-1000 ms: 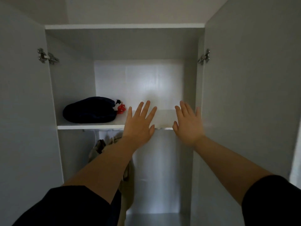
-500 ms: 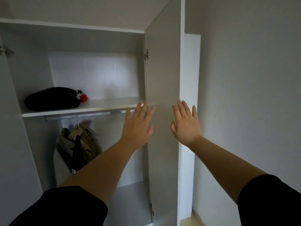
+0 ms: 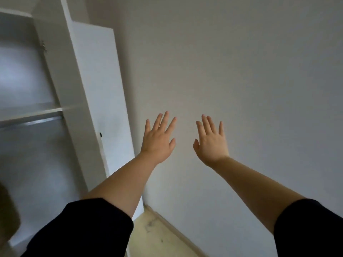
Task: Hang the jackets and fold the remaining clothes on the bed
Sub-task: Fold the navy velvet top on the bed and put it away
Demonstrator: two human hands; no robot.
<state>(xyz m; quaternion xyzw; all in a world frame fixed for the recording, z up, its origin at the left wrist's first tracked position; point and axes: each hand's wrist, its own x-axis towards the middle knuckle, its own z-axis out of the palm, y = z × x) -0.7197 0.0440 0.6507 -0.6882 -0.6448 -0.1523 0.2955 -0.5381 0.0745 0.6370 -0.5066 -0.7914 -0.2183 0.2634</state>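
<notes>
My left hand (image 3: 157, 141) and right hand (image 3: 210, 143) are up, fingers spread wide, holding nothing, wall (image 3: 241, 71) behind them. Wardrobe door (image 3: 96, 89) left of them, shelf (image 3: 31, 110) further left.

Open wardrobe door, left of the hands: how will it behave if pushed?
The wardrobe door is a flat, thin-looking panel, so probably stiff and fairly light. It hangs on a hinge, so a push likely swings it rather than slides it. Its face looks smooth, so flat fingers may slip.
</notes>
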